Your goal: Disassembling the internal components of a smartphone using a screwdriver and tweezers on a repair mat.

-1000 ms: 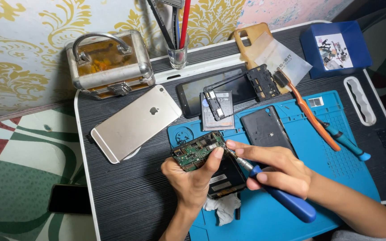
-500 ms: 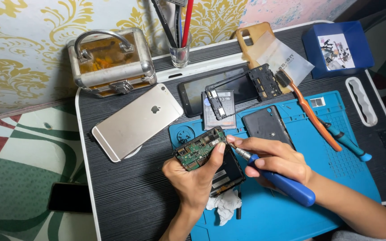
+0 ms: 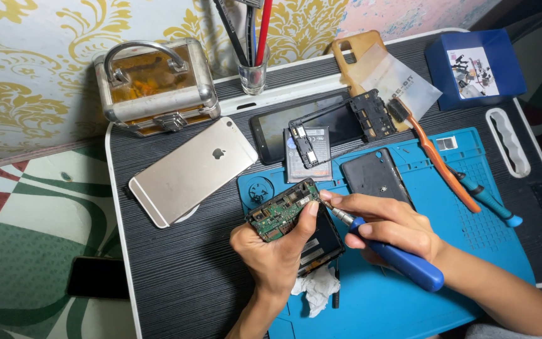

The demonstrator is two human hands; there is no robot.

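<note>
Circuit board (image 3: pixel 282 209), green, small, held above the near-left part of the blue work mat (image 3: pixel 465 238) on the dark tabletop (image 3: pixel 177 276). Long axis runs from lower left to upper right, the upper-right end tilted up toward the screwdriver tip; component side faces the camera (fine parts too small to make out).

Left hand (image 3: pixel 271 254): grip clamped on the circuit board, thumb along its right edge, fingers hidden beneath it. Wrist cut off by the lower frame edge.

Right hand (image 3: pixel 391 225): grip closed round a blue-handled screwdriver (image 3: pixel 384 251), its metal tip touching the board's upper-right corner; handle points lower right, shaft partly hidden by the fingers.

Black phone frame (image 3: pixel 321 242): lying on the mat below the board, largely covered by the left hand.

White crumpled tissue (image 3: pixel 313 290): just under the left wrist, part hidden.

Gold phone (image 3: pixel 192 169): face down on the tabletop, left of the mat.

Dark back cover (image 3: pixel 374 177): on the mat beyond the right hand.

Metal case (image 3: pixel 155 85): far left corner.
</note>
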